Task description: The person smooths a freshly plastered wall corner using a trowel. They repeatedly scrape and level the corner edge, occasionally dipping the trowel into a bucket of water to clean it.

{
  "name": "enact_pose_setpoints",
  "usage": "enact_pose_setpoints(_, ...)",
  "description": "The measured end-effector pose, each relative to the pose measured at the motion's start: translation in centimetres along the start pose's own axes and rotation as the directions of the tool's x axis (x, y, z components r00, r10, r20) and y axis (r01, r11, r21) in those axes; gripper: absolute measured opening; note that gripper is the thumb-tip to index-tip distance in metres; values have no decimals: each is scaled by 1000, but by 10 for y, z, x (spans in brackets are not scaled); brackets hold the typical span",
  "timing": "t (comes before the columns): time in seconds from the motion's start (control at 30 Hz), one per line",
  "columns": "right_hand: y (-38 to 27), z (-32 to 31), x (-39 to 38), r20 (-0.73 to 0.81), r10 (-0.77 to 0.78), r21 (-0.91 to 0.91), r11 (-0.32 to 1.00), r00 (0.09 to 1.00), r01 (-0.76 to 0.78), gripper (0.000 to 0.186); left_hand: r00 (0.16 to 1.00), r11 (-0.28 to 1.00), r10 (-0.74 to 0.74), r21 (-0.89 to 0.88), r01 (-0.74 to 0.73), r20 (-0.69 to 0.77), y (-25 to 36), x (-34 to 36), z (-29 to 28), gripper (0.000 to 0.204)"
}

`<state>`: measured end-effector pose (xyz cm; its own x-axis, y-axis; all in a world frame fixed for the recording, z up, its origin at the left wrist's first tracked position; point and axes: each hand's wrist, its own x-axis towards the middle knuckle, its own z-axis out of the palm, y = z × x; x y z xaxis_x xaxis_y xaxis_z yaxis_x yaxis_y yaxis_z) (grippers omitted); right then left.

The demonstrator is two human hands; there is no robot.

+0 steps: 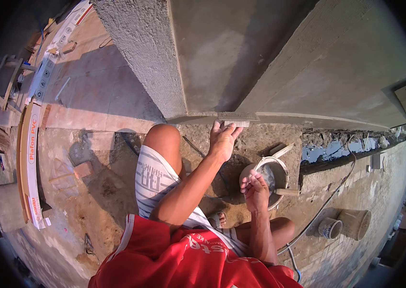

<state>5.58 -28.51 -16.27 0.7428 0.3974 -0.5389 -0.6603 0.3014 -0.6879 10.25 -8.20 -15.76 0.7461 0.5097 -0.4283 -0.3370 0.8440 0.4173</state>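
Squatting on rough ground against a grey wall [222,57]. Left hand [223,139] gripping a float [238,118] at the wall's foot, long axis running left-right along the base. Right hand [255,189] hanging loosely curled, empty, over the bucket [279,168]. Lying far left: long white packages [32,163], orange-edged.

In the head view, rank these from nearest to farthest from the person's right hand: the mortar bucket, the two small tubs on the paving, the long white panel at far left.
1. Round grey mortar bucket, directly under the right hand.
2. Two small tubs, on the paving to its right.
3. Long white panel, far left, beyond the person's knee.
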Motion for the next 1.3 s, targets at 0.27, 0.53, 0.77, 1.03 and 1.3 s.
enact_pose_setpoints(0.27,-11,33,19,20,-79,-91,993,997,81,23,977,994,-77,90,60,200,-9,2,-30,41)
enact_pose_setpoints(0.53,-11,83,59,136,-387,-209,888,912,409,33,952,967,-232,156,203,198,-16,-10,-33,24)
enact_pose_setpoints(0.77,-10,90,86,62,-582,-247,778,811,577,22,970,952,-244,190,239,2,-20,-28,-31,41)
enact_pose_setpoints(1.03,-77,84,116,855,-446,-487,-510,266,709,31,987,761,-79,649,-29,137,28,-85,-16,39)
enact_pose_setpoints(1.3,-90,105,150,922,-357,-371,-700,151,610,43,752,320,286,680,-659,594,124,-56,-10,36)
